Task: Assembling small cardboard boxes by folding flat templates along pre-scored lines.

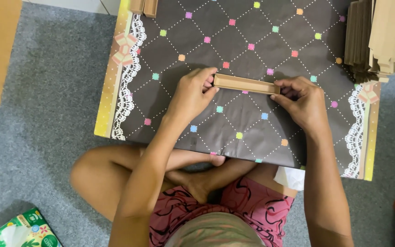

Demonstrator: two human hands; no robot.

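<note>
I hold a long, narrow cardboard strip (246, 84) level above the middle of the low table (252, 132), one end in each hand. My left hand (190, 93) pinches the left end between thumb and fingers; my right hand (301, 101) grips the right end the same way. The strip looks folded into a shallow channel. Under it lies the dark table cover with dotted diamonds, coloured squares and lace edging. A stack of flat cardboard pieces (376, 34) stands at the far right corner, well apart from my hands. Two finished strips (144, 6) lie at the far left edge. A tissue pack (24, 230) sits on the grey carpet beside my left knee.
</note>
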